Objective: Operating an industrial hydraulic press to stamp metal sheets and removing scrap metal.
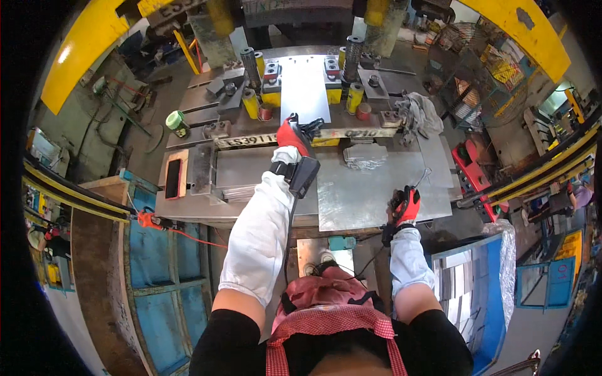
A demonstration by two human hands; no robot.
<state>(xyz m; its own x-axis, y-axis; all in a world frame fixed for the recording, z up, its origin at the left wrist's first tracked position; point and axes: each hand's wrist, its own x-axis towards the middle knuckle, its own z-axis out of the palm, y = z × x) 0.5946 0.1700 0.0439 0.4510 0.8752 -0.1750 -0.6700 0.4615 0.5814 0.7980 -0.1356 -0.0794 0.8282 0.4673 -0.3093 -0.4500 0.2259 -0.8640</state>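
The left hand [300, 135], in a red glove with black fingers, is at mid-frame, its partly spread fingers at the lower edge of a smooth, pale rectangular sheet [305, 88]; I cannot tell whether they grip it. A boxy black device [305, 177] sits at that wrist, over a wrinkled white cloth sleeve [254, 235]. The right hand [404, 207], right of center, has its fingers curled around a thin wire tool [426, 176] with a bent tip.

Beside the right hand lies a broad, flat metal plate [360, 203], dull grey with faint scuffs. On its upper part sits an uneven stack of small thin metal pieces [365, 156]. Left of the left forearm is a neater pile of flat sheets [238, 193].

Farther out, round yellow posts [250, 104] and ridged dark columns [354, 57] flank the pale sheet. A crumpled grey rag [419, 116] lies upper right; a green-lidded tub [177, 124] stands upper left. At lower right, a blue bin [495, 291] holds shiny flat strips.
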